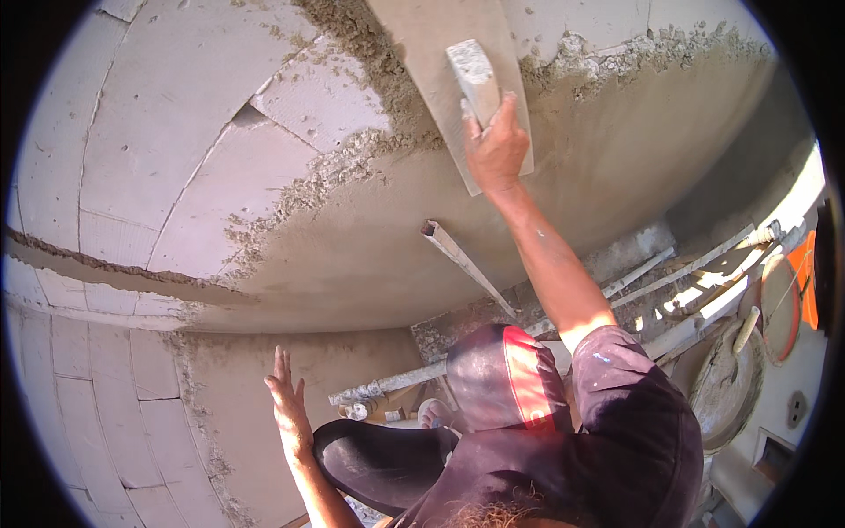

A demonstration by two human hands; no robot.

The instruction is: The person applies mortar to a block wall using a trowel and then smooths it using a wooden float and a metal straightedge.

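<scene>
My right hand (498,145) is wrapped round the handle of a long flat plastering float (444,97), its board flat against the wall. Smooth wet plaster (378,229) covers the wall's lower part. A rough band of mortar (352,44) lies along the float's left edge, and bare pale blocks (194,114) show beyond it. Down at the left, my left hand (289,405) is raised with its fingers stretched out, holding nothing, by my bent knee and in front of a plastered side wall (251,378).
A hollow square tube (466,264) sticks up below the float. Plaster-crusted poles (392,384) run low along the wall. At the right stand a round tub (726,387) with a tool in it and an orange object (803,268).
</scene>
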